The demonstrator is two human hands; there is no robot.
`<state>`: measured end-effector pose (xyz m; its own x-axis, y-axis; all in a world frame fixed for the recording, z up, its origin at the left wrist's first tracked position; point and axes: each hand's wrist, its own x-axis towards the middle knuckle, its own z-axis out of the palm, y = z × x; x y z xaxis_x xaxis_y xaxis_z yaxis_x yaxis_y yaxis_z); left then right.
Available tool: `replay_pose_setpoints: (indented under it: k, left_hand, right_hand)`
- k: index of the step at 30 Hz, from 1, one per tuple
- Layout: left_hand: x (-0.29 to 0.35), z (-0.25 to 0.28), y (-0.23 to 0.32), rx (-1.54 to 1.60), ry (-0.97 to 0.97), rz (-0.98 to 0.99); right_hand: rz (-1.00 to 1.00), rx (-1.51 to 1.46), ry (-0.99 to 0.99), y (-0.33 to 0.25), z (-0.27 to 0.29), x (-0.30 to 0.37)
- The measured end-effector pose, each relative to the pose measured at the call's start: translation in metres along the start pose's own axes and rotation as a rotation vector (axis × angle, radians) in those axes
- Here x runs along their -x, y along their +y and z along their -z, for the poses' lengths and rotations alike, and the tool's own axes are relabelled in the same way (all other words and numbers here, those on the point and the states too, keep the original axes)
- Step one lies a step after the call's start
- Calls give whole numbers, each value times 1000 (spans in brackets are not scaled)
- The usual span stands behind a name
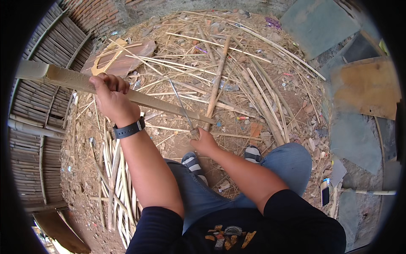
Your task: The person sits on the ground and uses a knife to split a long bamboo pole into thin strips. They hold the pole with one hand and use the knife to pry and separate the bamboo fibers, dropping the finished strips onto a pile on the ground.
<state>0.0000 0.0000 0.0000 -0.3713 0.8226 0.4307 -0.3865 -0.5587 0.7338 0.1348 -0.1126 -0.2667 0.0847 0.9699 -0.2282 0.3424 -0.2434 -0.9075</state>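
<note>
A long split piece of bamboo [165, 106] slants across in front of me, from the upper left down to the middle. My left hand [113, 100], with a dark watch strap on its wrist, is wrapped round it. In my right hand [206, 143] is the handle of a machete [181, 101], its long narrow blade pointing up and away and seen nearly edge-on. The blade crosses the bamboo near its lower end; whether the two touch I cannot tell.
Bamboo strips and poles [262, 101] litter the dirt ground ahead. A pile of pale split strips [116, 186] lies at my left, beside a bamboo slat wall [27, 156]. Grey sheets [355, 139] and a phone [325, 192] are on the right. My sandalled feet [192, 164] are below the blade.
</note>
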Motion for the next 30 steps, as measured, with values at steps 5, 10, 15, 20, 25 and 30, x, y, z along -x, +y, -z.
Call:
replay_pose_setpoints:
  k: [5, 10, 15, 20, 25, 30]
  left_hand:
    - [2, -5, 7, -13, -33, -13]
    - [-1, -3, 4, 2, -2, 2]
    - [7, -9, -1, 13, -47, -8]
    - [4, -4, 4, 41, -3, 18]
    - [3, -7, 1, 1, -33, 2]
    - [7, -8, 3, 6, -37, -3]
  right_hand:
    - [-112, 79, 88, 8, -4, 4]
    - [-141, -56, 74, 15, -6, 4]
    - [35, -7, 153, 14, -7, 5]
    - [-243, -102, 45, 47, -8, -4]
    - [5, -60, 125, 18, -11, 4]
    - [-121, -22, 143, 34, -5, 9]
